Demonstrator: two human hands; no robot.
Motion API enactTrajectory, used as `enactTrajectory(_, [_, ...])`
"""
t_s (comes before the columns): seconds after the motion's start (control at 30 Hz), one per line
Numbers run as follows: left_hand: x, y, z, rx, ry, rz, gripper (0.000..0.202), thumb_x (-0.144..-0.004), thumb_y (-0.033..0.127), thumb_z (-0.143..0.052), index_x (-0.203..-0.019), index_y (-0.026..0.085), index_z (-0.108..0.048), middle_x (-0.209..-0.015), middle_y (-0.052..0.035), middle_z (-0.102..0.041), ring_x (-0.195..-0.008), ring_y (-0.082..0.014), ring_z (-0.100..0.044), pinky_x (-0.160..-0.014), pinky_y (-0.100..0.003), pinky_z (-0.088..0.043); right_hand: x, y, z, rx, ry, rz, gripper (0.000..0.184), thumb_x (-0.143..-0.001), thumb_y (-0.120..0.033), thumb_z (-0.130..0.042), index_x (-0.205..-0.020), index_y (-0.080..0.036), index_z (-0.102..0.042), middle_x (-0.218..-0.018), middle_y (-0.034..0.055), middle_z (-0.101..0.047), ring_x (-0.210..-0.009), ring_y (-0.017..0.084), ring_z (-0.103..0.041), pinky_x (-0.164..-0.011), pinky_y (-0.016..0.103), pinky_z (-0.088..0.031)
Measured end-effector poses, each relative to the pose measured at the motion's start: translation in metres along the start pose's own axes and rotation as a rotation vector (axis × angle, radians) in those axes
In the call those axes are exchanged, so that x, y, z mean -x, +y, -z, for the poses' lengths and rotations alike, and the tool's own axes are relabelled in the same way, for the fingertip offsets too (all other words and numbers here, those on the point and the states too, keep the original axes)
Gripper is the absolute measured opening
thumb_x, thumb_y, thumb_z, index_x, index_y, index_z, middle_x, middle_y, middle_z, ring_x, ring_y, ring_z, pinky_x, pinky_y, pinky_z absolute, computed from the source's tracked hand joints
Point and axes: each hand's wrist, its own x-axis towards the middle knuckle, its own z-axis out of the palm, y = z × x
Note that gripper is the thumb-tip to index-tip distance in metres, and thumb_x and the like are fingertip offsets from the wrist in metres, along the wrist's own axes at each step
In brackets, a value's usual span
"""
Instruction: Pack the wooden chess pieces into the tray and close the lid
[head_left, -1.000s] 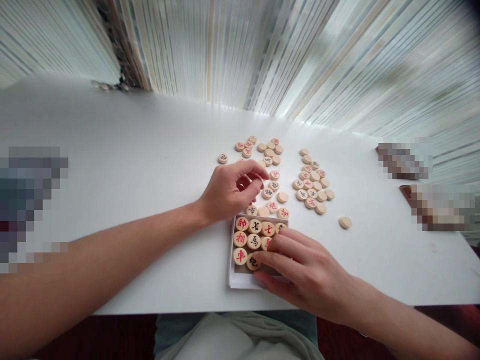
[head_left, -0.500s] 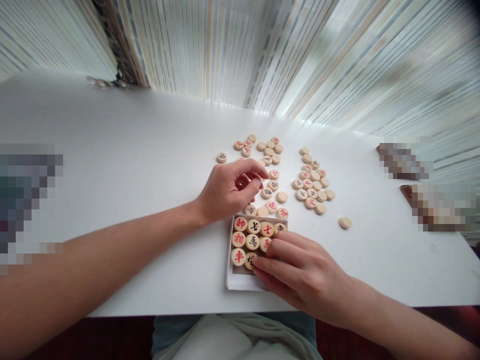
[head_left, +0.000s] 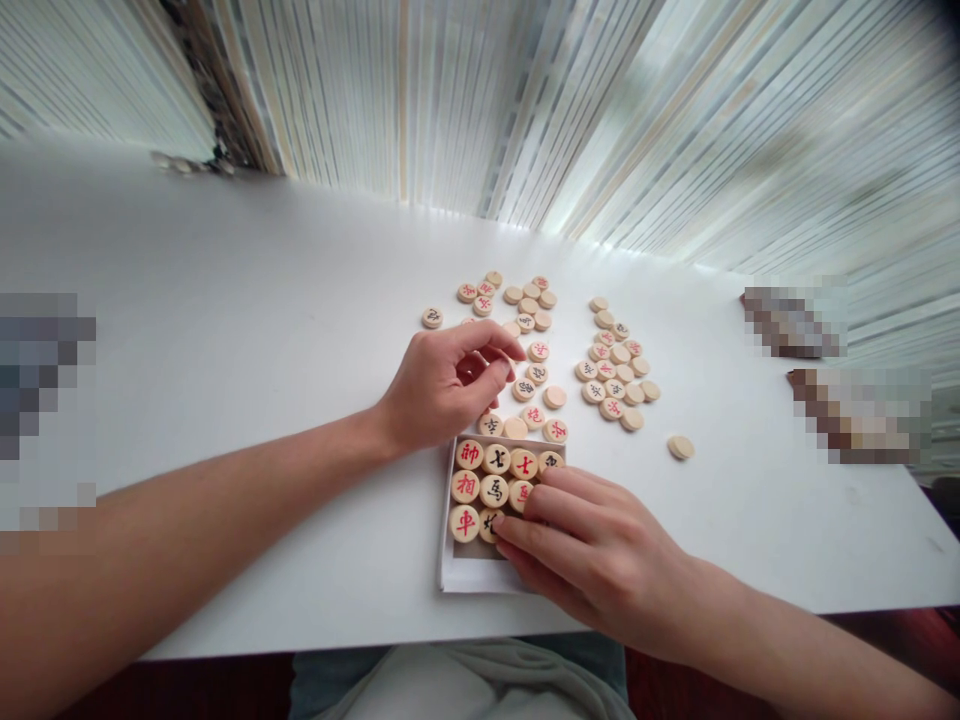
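Observation:
A shallow white box holds rows of round wooden Chinese chess pieces with red and black characters. My right hand lies over the box's right side, fingers bent and closed. Its index fingertip rests on the edge of a black-marked Chinese chess piece in the lowest row; the hand hides the pieces under it. Just beyond the box, my left hand hovers over the table with curled fingers, thumb close to the index finger. Whatever it may hold is hidden.
Loose pieces lie behind the box, and another cluster spreads to its right. A single piece sits farther right. The white table ends at a striped curtain. Blurred-out objects stand at both sides.
The whole view has shifted slightly, so everything appears a little farther left. Both hands keep nearly the same pose and place relative to the box.

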Motion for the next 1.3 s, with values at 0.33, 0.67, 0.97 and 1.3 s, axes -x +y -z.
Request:
enactTrajectory(0.33, [0.0, 0.003, 0.004, 0.022, 0.007, 0.061, 0.011, -0.093, 0.013, -0.064, -0.098, 0.013, -0.073, -0.08, -0.0024, -0.073, -0.057, -0.0122, -0.071, -0.054, -0.023, -0.061, -0.012, 0.036, 0.05, -0.016, 0.123, -0.091, 0.01, -0.098, -0.012, -0.069, -0.097, -0.012, -0.079, -0.074, 0.0056, -0.068, -0.067, 0.016, -0.057, -0.062, 0.031, -0.046])
enactTrajectory(0.67, [-0.002, 0.005, 0.007, 0.075, 0.03, 0.121, 0.011, -0.094, 0.012, -0.064, -0.098, 0.014, -0.074, -0.081, -0.0015, -0.074, -0.06, -0.0086, -0.068, -0.053, -0.017, -0.058, -0.02, 0.113, 0.024, -0.111, 0.356, -0.442, 0.013, -0.096, -0.023, -0.071, -0.092, -0.017, -0.081, -0.078, 0.004, -0.073, -0.063, 0.014, -0.059, -0.057, 0.029, -0.044])
enactTrajectory(0.97, [-0.004, 0.003, 0.007, 0.066, 0.043, 0.116, 0.011, -0.092, 0.011, -0.064, -0.096, 0.015, -0.074, -0.08, -0.0015, -0.074, -0.06, -0.0086, -0.066, -0.053, -0.018, -0.057, -0.022, 0.116, 0.005, -0.05, 0.29, -0.409, 0.012, -0.093, -0.024, -0.075, -0.101, -0.018, -0.082, -0.097, 0.0089, -0.079, -0.077, 0.019, -0.071, -0.068, 0.032, -0.053])
enactTrajectory(1.3, [-0.003, 0.006, 0.006, 0.056, 0.043, 0.137, 0.009, -0.09, 0.013, -0.066, -0.095, 0.014, -0.074, -0.08, -0.0033, -0.074, -0.059, -0.0095, -0.066, -0.053, -0.019, -0.057, -0.021, 0.113, 0.006, 0.014, 0.211, -0.481, 0.005, -0.09, -0.023, -0.074, -0.093, -0.02, -0.072, -0.091, 0.0056, -0.075, -0.079, 0.021, -0.066, -0.072, 0.034, -0.05])
